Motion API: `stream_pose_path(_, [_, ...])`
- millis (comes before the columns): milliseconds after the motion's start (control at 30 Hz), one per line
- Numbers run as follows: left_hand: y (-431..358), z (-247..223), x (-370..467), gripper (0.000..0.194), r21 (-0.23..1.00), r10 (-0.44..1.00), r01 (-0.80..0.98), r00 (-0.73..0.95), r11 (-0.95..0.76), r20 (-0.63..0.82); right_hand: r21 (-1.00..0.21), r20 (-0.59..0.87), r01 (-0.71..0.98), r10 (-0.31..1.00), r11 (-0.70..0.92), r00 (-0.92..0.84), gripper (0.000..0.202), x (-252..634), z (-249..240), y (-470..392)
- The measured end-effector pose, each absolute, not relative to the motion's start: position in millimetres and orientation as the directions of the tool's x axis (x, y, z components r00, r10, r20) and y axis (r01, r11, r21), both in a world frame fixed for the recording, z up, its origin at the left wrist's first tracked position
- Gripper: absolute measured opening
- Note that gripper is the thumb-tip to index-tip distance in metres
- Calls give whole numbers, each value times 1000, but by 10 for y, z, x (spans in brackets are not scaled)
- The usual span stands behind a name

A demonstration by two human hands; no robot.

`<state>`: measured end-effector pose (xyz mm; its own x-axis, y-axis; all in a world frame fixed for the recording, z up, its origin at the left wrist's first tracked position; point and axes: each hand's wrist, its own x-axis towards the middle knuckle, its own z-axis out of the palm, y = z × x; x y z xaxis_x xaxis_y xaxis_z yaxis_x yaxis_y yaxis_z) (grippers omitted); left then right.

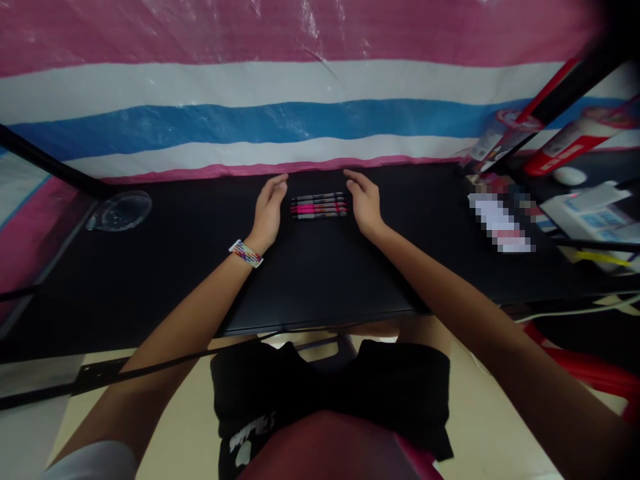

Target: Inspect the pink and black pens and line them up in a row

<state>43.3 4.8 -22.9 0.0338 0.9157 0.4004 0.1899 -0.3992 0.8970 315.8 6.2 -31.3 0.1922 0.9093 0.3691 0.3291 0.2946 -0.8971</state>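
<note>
- The black table (175,267) lies bare in front of the pens (320,205); a hand passes freely there.
- Left hand (269,208) and right hand (365,200) flank the pens closely, blocking both ends.
- The striped sheet (250,133) closes off the far edge.
- A clear dish (123,210) sits well apart at left.
- Boxes and papers (500,220) crowd the right side.

Pens (320,205): black and bright pink, in a row. Table (320,280): black. Backdrop sheet (280,100): pink, white and blue stripes. Wristband (246,253): multicoloured pattern on white. Dish (123,210): clear. Shorts (330,393): black, white print.
</note>
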Motion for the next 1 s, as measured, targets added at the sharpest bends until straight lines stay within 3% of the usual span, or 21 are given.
stream_pose_path(167, [16, -287, 624, 60, 938, 935, 38, 102, -345, 340, -965, 249, 132, 945, 225, 212, 43, 3044, -447, 142])
stream_pose_path(300, [-8, -258, 649, 60, 961, 956, -61, 106, -270, 275, -974, 224, 13, 958, 225, 181, 43, 2966, -501, 149])
stream_pose_path(533, [-288, -123, 721, 42, 956, 956, 75, 98, -283, 275, -984, 175, 32, 959, 173, 223, 46, 2886, -423, -51])
stream_pose_path(667, [-459, -66, 721, 46, 949, 959, 155, 106, -276, 262, -985, 170, 3, 954, 174, 248, 46, 2857, -382, -256])
stream_pose_path(867, [-687, -39, 735, 36, 957, 961, 110, 98, -270, 260, -984, 174, 68, 964, 163, 204, 48, 2851, -339, -531])
stream_pose_path(1000, [-725, -19, 676, 29, 949, 961, 169, 117, -267, 250, -950, 294, 162, 939, 266, 177, 43, 2910, -211, -715])
